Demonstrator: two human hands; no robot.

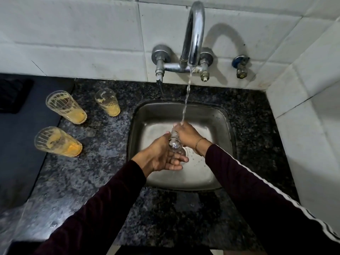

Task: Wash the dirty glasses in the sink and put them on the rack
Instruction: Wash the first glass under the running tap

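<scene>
Both hands, left [161, 155] and right [187, 134], grip a glass [174, 141] with closed fingers under running tap [195, 34] water over the sink [223, 126], three dirty glasses [73, 115] on the table [103, 144].

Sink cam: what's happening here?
A person is rinsing a clear glass over the sink under the running tap. The right hand grips its upper part and the left hand supports the base. Three dirty glasses with yellow residue wait on the counter to the left. No rack is in view.
</scene>
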